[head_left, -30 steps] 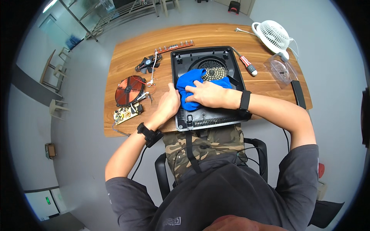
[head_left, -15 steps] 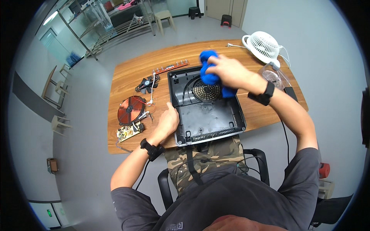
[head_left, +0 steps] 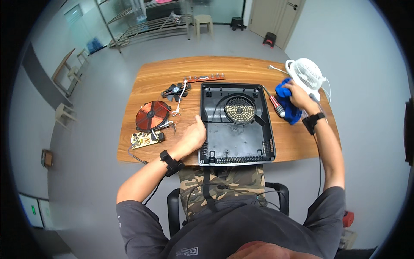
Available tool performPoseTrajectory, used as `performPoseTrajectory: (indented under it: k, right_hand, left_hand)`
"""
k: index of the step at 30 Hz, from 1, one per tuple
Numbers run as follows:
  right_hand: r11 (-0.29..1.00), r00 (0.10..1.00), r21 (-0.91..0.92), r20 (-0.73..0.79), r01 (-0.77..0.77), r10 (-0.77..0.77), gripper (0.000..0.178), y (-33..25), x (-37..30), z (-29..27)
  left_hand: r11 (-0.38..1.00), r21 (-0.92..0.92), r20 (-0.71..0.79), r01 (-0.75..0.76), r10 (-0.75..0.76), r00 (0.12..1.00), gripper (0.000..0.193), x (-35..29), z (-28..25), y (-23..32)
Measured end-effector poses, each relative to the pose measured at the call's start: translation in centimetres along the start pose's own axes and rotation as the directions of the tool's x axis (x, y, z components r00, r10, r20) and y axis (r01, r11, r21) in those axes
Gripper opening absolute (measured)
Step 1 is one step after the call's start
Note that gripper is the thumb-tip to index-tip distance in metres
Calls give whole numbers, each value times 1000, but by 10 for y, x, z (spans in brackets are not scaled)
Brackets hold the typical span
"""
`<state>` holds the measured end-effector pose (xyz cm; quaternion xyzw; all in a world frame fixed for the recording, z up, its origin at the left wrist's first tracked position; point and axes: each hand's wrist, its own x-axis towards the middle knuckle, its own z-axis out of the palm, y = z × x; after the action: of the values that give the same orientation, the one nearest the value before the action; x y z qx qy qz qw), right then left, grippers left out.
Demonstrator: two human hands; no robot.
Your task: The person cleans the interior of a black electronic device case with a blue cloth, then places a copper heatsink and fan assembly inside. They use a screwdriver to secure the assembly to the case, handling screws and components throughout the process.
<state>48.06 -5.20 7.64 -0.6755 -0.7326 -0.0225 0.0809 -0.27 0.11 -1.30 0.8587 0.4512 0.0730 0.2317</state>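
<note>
A black plastic housing [head_left: 241, 144], an open shallow shell with a round fan grille [head_left: 239, 110], lies on the wooden table in front of me. My left hand [head_left: 195, 133] grips its left side wall, the thumb resting at the rim. Off to the housing's right, my right hand [head_left: 300, 96] is closed on a crumpled blue cloth [head_left: 291, 114], which hangs down onto the table. A screwdriver [head_left: 276, 106] with a red, white and black handle lies between the housing and the cloth.
Left of the housing lie a copper coil [head_left: 152, 115], a circuit board [head_left: 144, 140], a small black fan [head_left: 174, 91] and a red control strip [head_left: 202, 78], with loose wires among them. At the table's far right stands a white fan-like appliance [head_left: 307, 74] with its cord.
My right hand has carried the blue cloth from above the housing's grille to the right side of the table, uncovering the screwdriver. My left hand keeps its hold on the housing.
</note>
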Motion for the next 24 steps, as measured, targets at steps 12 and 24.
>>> performPoseTrajectory:
  k: [12,24]
  right_hand:
    - [983,976,53,140,-175,166,59,31,-6,65]
    - [970,947,-5,216,-242,238,67,21,-5,49]
  left_hand:
    - [993,-92,-38,-71,68,997,34,-3,5,-5]
    - [995,-74,-74,-72,67,995,31,3,9,-6]
